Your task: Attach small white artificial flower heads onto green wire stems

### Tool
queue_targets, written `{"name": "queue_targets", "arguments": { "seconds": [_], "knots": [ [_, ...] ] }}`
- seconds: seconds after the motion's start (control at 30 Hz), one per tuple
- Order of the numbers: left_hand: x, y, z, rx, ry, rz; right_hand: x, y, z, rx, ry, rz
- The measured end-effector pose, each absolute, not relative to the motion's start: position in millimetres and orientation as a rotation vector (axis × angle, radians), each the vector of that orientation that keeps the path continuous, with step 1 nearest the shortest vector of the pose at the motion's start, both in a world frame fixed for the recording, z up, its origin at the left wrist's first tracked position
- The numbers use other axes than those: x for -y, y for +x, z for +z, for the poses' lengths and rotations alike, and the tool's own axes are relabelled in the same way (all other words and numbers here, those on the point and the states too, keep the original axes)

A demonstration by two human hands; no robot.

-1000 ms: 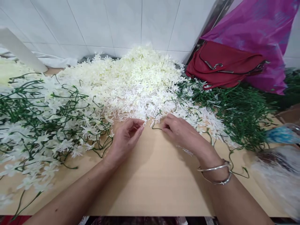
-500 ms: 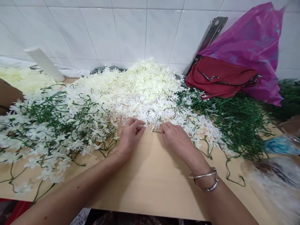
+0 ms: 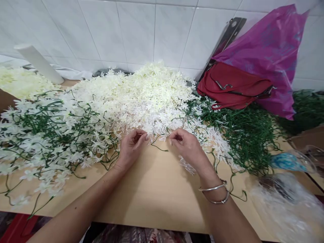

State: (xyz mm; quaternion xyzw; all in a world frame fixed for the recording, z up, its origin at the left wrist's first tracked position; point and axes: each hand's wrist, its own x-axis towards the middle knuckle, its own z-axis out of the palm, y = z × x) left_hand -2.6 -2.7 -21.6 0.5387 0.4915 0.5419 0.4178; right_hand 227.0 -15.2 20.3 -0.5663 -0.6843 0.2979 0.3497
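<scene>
Both of my hands are at the front edge of a heap of white artificial flower heads (image 3: 149,91). My left hand (image 3: 131,146) is pinched, thumb against forefinger; a small whitish bit at the fingertips is too small to name. My right hand (image 3: 186,146) is also closed in a pinch, on thin white stamens. A tuft of white stamens (image 3: 187,165) shows beneath its palm. Between the hands, a dark green stem (image 3: 159,146) lies on the table. Loose white stamens (image 3: 162,137) lie along the heap's edge.
White flowers on green stems (image 3: 58,135) spread at the left, green stems (image 3: 253,135) at the right. Behind are a red handbag (image 3: 235,86), a purple plastic bag (image 3: 268,57) and a white roll (image 3: 40,64). Clear plastic bags (image 3: 291,206) lie front right on the wooden table (image 3: 152,195).
My hands have moved slightly apart. The green stem beside my right fingers now lies free between the hands, and the stamen tuft under my right palm has come into sight. The view has shifted slightly.
</scene>
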Motion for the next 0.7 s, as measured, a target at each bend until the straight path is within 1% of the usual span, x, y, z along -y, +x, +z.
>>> {"name": "queue_targets", "arguments": {
  "seconds": [0.07, 0.17, 0.33, 0.4, 0.57, 0.7],
  "knots": [
    [3, -2, -20, -1.218, 1.257, 1.391, 14, 230, 19, 1.714, -1.493, 0.777],
    [4, -3, -19, -1.215, 1.173, 1.405, 13, 227, 19, 1.831, -1.590, 0.738],
    [4, -7, -15, -1.076, 1.067, 1.398, 15, 211, 20, 2.066, -1.801, 0.415],
    [4, -10, -12, -1.005, 1.038, 1.388, 17, 207, 21, 2.116, -1.825, 0.381],
    [11, -14, 0, -0.845, 0.777, 1.435, 27, 212, 36, 2.064, -1.787, 0.523],
    [25, -11, 11, -0.735, 0.441, 1.311, 34, 214, 56, 1.747, -1.492, 0.784]
  ]
}}
